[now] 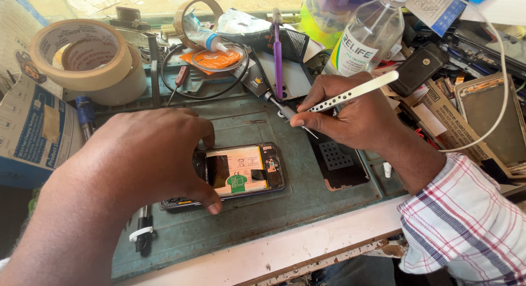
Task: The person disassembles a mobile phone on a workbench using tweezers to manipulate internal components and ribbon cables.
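1. Opened phone [241, 173] lying flat, back cover off, on green work mat [307, 204] — just left of mat centre, near front edge of bench.
2. Inside showing: pale battery with green and black marks in the middle, dark board section at right end, thin dark frame all round.
3. Left hand [148, 154] spread over phone's left end, thumb tip pressing the near edge, fingers curled over the far edge — clamped on the phone, pinning it to the mat.
4. Right hand [350, 113] above and to the right of the phone, not touching it. Pinched shut on white tweezers [350, 94], with a small screwdriver [285, 108] also in the grip; thin metal tip poking out below the fingertips.
5. Dark perforated plate [337, 160] lying on mat just right of the phone.
6. Behind: two masking tape rolls [87, 58] stacked at left, purple toothbrush [278, 50], clear liquid bottle [367, 36], black cable loop [205, 72].
7. Hidden — phone's left third under the left hand; camera end not visible.
8. Hard to make out — what the tool tip touches, if anything; clutter at far right a jumble of phone parts and boxes.
9. Cut off — bottle top and right sleeve [466, 226] at frame edges.
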